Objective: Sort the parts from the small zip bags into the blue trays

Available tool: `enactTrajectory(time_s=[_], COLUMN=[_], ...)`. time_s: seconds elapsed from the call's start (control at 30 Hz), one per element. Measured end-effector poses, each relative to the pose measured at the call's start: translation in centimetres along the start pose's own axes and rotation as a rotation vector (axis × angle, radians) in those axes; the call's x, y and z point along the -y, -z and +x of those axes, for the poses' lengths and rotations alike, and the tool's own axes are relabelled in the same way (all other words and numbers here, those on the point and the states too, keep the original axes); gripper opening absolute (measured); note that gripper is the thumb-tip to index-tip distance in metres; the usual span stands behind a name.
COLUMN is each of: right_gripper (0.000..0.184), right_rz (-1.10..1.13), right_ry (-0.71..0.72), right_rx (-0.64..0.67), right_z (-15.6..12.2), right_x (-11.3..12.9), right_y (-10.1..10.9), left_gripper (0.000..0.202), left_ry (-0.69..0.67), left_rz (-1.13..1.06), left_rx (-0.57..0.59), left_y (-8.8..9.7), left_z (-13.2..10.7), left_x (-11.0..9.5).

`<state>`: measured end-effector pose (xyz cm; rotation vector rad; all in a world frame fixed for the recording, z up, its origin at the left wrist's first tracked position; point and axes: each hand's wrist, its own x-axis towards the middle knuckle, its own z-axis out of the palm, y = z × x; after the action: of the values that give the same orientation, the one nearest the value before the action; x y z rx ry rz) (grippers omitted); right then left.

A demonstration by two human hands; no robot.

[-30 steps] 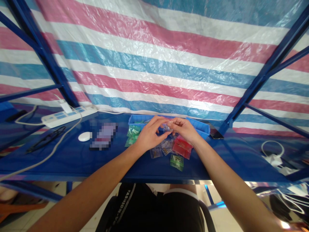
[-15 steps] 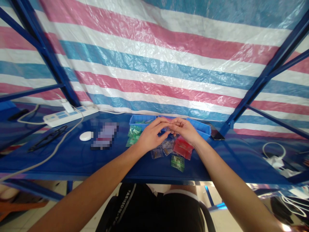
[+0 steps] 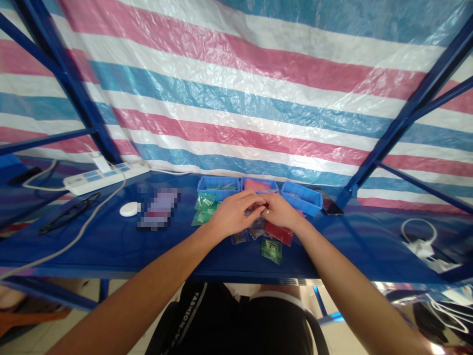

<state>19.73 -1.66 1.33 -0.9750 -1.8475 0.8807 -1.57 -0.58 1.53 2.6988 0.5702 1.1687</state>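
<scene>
My left hand and my right hand meet over the middle of the table, fingertips pinched together. A small shiny bit shows between them, too small and covered to name. Just below lie clear little plastic bags with small metal-coloured pieces inside. Red plastic bags rest under my right hand. Nearer the front edge is a green bag with dark and pale strips in it. More green bags are heaped left of my left hand.
Behind my hands stand three blue bins: the left bin holds green bags, the middle bin red ones, and the right bin sits angled. A dark phone, a white power strip, glasses and a white oval object lie around.
Both hands have come down a little toward me, uncovering the middle bin. My right hand's fingers have curled in closer against my left fingertips.
</scene>
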Motion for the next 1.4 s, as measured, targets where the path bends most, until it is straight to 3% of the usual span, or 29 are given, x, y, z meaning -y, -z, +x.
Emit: enactTrajectory(time_s=[0.13, 0.2, 0.33, 0.7, 1.03, 1.23, 1.4], right_gripper=[0.008, 0.013, 0.04, 0.036, 0.035, 0.038, 0.036], right_rz=[-0.128, -0.043, 0.219, 0.389, 0.531, 0.537, 0.514], right_ry=[0.087, 0.044, -0.033, -0.037, -0.111, -0.168, -0.202], right_rx=[0.006, -0.035, -0.058, -0.05, -0.176, -0.159, -0.151], right_z=[0.1, 0.2, 0.3, 0.2, 0.4, 0.3, 0.3], right_x=[-0.1, 0.0, 0.3, 0.5, -0.6, -0.4, -0.2], right_y=[0.1, 0.1, 0.1, 0.1, 0.9, 0.7, 0.7], left_gripper=[0.016, 0.016, 0.019, 0.017, 0.05, 0.014, 0.012], left_ry=[-0.002, 0.021, 0.112, 0.186, -0.037, -0.077, -0.08], left_rz=[-0.018, -0.007, -0.007, -0.129, -0.014, 0.03, 0.022], left_rx=[-0.032, -0.075, -0.152, -0.205, -0.166, -0.192, -0.207], left_y=[0.1, 0.2, 0.1, 0.1, -0.2, 0.0, 0.3], left_z=[0.1, 0.1, 0.2, 0.3, 0.3, 0.3, 0.4], left_x=[0.0, 0.2, 0.6, 0.7, 0.5, 1.0, 0.7])
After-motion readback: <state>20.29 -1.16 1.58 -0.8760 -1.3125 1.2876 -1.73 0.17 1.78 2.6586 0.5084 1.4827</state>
